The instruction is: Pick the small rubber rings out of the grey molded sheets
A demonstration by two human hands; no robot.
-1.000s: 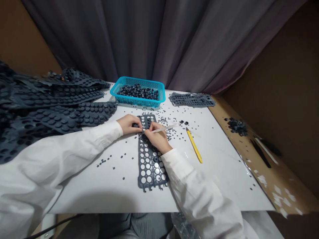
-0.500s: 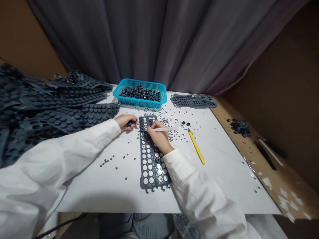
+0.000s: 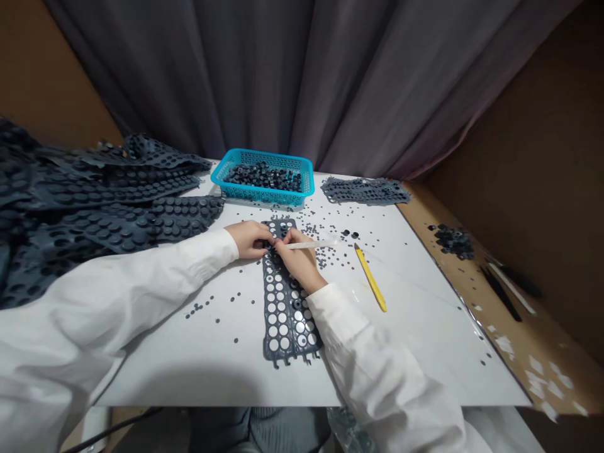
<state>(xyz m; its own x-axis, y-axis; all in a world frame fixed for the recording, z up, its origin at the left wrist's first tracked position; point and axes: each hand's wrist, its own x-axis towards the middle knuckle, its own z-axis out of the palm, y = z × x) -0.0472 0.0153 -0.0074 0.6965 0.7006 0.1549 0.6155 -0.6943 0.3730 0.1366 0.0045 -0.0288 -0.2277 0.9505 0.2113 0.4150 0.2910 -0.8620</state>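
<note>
Pinching a slender translucent pick (image 3: 311, 245) in the closed right grip (image 3: 298, 263), its tip at the dark grey perforated rubber sheet (image 3: 287, 321) on the white worktop (image 3: 189, 352); the curled left grip (image 3: 250, 240) seems to steady the sheet, though whether it holds anything is hidden. Beyond sits a turquoise plastic basket (image 3: 259, 196) of black rubber rings (image 3: 264, 179).

The left hand (image 3: 250, 240) touches a perforated rubber sheet (image 3: 287, 321); the right hand (image 3: 298, 259) holds a white pick (image 3: 314, 245).
</note>
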